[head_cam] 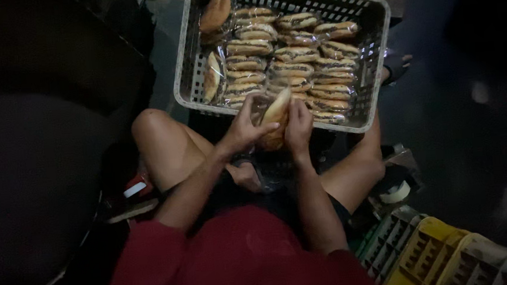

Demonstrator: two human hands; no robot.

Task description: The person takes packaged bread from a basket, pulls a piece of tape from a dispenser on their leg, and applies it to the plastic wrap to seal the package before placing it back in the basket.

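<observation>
Together, both hands, left hand (244,127) and right hand (297,127), close around one filled bun (275,118).

Dim, grainy view (edges black), lit centre only.

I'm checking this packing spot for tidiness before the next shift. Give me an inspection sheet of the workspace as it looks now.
Surface: dark floor, dimly lit; the person sits low, knees apart.
Job's things: filled bun in clear wrap, held by both hands; grey plastic crate in front, holding rows of wrapped filled buns.
Clutter: roll of tape by the right knee; stacked yellow and green crates lower right; a small red and white item near the left knee, too dark to identify.
Grippers: left hand and right hand, fingers closed on the bun.
Cables: nothing seen.
Surroundings: large dark shape on the left, too dark to tell.
</observation>
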